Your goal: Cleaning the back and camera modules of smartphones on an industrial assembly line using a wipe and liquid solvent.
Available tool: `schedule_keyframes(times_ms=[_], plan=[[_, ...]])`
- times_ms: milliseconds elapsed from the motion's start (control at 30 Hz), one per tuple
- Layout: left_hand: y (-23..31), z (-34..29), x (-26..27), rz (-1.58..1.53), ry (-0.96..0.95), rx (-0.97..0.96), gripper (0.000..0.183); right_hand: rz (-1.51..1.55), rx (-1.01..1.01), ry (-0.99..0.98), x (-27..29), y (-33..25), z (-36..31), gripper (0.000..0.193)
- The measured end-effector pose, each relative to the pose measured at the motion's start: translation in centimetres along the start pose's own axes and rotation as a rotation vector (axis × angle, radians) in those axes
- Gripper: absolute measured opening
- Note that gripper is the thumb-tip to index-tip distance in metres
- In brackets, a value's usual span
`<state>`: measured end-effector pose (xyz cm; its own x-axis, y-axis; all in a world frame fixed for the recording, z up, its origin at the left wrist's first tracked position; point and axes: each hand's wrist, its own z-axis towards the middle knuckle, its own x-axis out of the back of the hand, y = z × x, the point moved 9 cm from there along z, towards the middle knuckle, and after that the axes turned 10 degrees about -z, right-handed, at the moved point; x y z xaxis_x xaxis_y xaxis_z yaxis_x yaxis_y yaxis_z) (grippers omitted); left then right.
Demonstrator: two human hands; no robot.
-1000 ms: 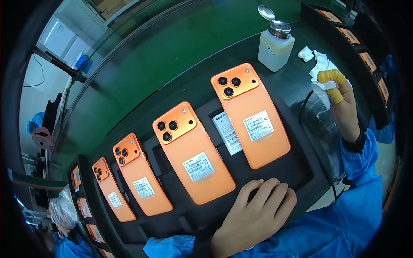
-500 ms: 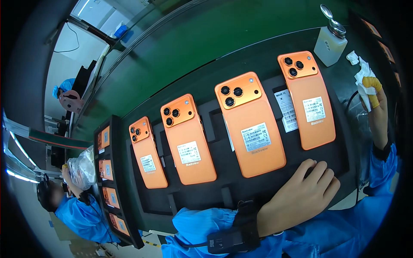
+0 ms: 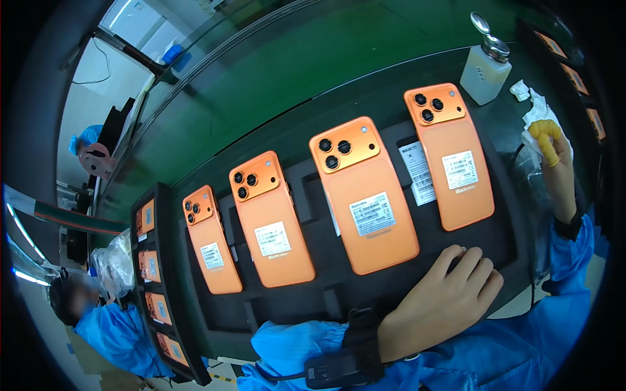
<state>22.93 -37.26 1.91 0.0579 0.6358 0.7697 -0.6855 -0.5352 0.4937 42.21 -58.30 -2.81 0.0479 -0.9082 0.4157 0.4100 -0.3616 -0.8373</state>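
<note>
Four orange phones lie face down in a black foam tray [image 3: 287, 311]: a small-looking one [image 3: 213, 260] at left, another [image 3: 277, 228], a central one [image 3: 365, 195] and the rightmost [image 3: 456, 150]. Each has a white label on its back. My left hand [image 3: 443, 296] rests at the tray's near right edge, below the central phone, fingers curled in with no object showing. At the far right, my right hand [image 3: 553, 163] grips a crumpled white wipe [image 3: 536, 117]. Yellow covers sit on its fingertips, and it is beside the tray, off the phones.
A white dispenser bottle [image 3: 484, 75] with its metal lid raised stands past the rightmost phone. A scrap of wipe [image 3: 520, 90] lies beside it. Another black tray of phones [image 3: 168, 319] is at left, near a co-worker's blue sleeve [image 3: 117, 335]. More phones [image 3: 577, 81] lie at far right.
The whole view has shifted, so the tray and phones sit slightly lower and further left. My right hand has turned a little with the wipe; my left hand stays at the tray edge.
</note>
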Motion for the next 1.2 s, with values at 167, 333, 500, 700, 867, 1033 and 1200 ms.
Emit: schedule_keyframes(times_ms=[167,333,500,700,867,1033,1200], plan=[[-1.2,-0.3,-0.1,0.071,-0.05,0.079,0.021,0.044,-0.036,-0.154,-7.4,-4.0,0.2,0.043],[-0.9,-0.2,1.6,0.028,0.007,0.14,0.023,0.027,0.028,-0.256,-8.1,-6.8,0.9,0.03],[-3.1,0.4,3.4,0.129,0.141,0.349,0.033,-0.272,0.385,-0.303,-10.3,-11.0,2.0,0.027],[-6.8,-1.1,3.1,-0.041,-0.055,1.014,0.059,-0.55,0.746,-0.064,-13.4,-12.9,1.7,0.027],[-6.9,-1.3,2.5,-0.125,-0.001,1.016,0.062,-0.641,0.745,-0.126,-14.6,-12.2,1.7,0.025],[-7.0,-1.4,2.3,-0.126,-0.047,1.011,0.062,-0.57,0.805,-0.264,-15.2,-12.6,0.4,0.023],[-7.1,-0.9,2.0,0.262,-0.097,0.851,0.039,-0.707,0.788,-0.43,-15.0,-13.0,-1.7,0.021]])
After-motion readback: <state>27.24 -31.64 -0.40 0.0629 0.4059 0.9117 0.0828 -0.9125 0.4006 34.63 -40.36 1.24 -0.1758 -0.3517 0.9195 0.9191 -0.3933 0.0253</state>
